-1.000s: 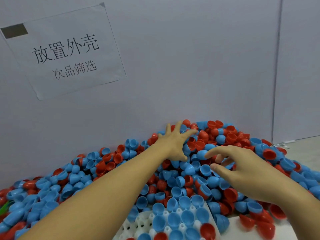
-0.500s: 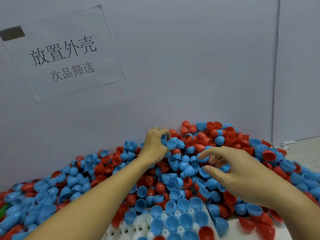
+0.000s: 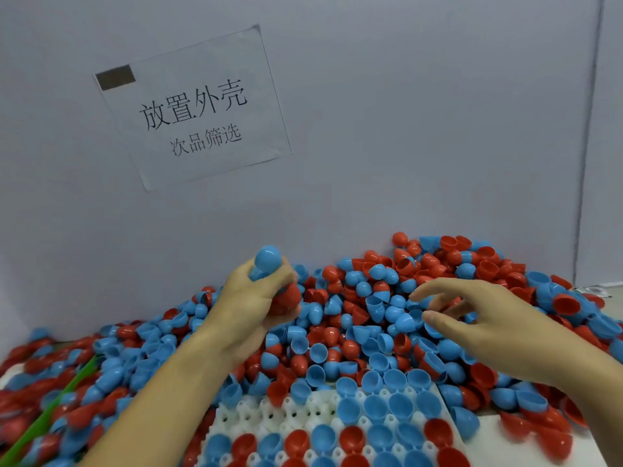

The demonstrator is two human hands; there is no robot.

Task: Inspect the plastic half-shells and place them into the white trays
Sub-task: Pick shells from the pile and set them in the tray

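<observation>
Green strip [image 3: 50, 416]: lower left, lying among the shells
Paper sign [image 3: 194, 107]: upper left, on the grey wall
Left hand [image 3: 259, 298]: centre-left, raised off the heap, fingers closed around a blue half-shell [image 3: 268, 259] and a red half-shell [image 3: 286, 298]
Shell heap [image 3: 387, 298]: red and blue, across the middle (piled against the wall)
White tray [image 3: 266, 416]: bottom centre, partly filled
Right hand [image 3: 472, 318]: centre-right, fingers spread open, gripping nothing, low over the heap
</observation>
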